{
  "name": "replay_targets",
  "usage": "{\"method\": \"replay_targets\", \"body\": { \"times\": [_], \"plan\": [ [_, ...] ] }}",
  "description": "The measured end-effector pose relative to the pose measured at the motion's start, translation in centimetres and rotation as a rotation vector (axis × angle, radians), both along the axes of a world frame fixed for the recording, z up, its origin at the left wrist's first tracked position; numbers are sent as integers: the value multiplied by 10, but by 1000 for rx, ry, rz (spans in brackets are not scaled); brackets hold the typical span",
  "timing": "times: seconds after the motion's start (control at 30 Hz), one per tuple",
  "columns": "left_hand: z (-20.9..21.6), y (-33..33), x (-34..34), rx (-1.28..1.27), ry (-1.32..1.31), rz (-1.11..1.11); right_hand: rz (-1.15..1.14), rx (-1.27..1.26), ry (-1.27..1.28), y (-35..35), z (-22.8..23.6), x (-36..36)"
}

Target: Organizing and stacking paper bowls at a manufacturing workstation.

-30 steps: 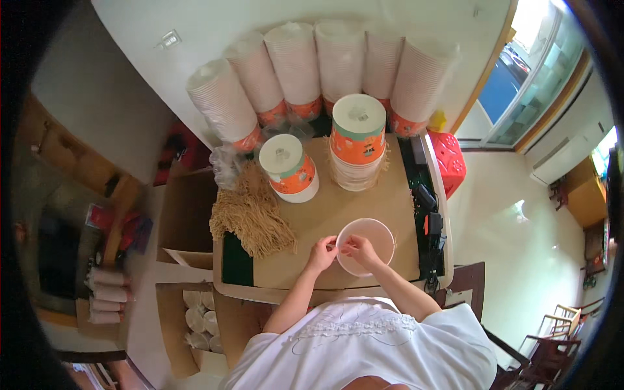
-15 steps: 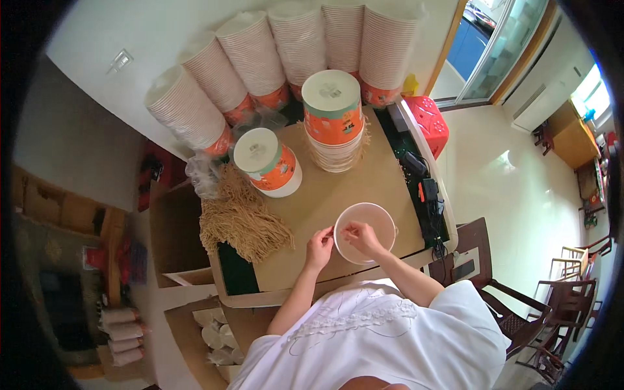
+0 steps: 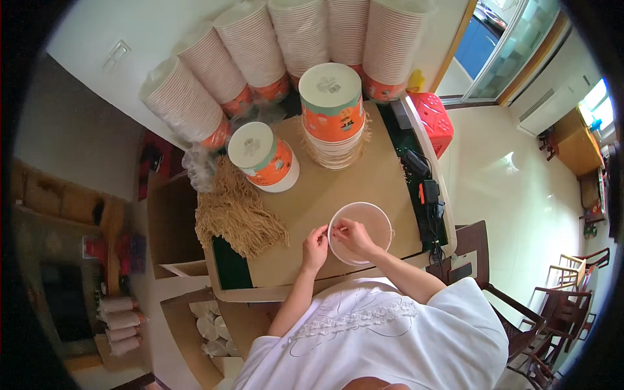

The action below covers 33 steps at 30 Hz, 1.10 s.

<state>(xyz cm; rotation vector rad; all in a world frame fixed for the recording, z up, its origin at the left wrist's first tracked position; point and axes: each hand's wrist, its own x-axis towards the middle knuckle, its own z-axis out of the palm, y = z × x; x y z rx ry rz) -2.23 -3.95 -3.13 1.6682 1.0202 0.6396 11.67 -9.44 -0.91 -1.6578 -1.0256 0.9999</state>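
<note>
A white paper bucket stands open-topped near the table's front edge. At the outer left side of its rim, my left hand has its fingers pinched together. My right hand reaches over the opening, fingertips closed against the inside of that same left wall. Whatever thin thing is between the fingers is too small to make out. Off to the left lies a heap of tan cords. Behind are an upturned orange and green bucket and a taller stack of upturned buckets, with cords hanging around the stack's lower rims.
Tall plastic-wrapped stacks of paper buckets line the wall behind the table. Black chargers and cables lie along the right edge. A red stool and a dark chair stand right of the table. An open carton sits below left.
My right hand has moved slightly left, to the bucket's inner left wall, closer to my left hand. The whole view has shifted a little.
</note>
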Motion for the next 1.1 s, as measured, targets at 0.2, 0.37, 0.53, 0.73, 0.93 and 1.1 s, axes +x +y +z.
{"method": "replay_targets", "body": {
  "times": [0.2, 0.37, 0.53, 0.73, 0.93, 1.1],
  "plan": [
    [0, -3, -1, -13, -10, 23, 42, 20, -76, 4, 6, 2],
    [6, -2, 2, -2, -26, 23, 67, 20, -113, 6, 14, 4],
    [17, -3, 4, -7, -45, 52, 167, 67, -215, 11, 12, 10],
    [31, 2, 2, 105, 41, 14, 220, 4, -296, 17, 10, 11],
    [28, 4, 1, 221, 96, 10, 215, -24, -329, 16, 11, 10],
    [31, 4, 3, 225, 94, 22, 238, -45, -323, 16, 20, 11]
  ]
}}
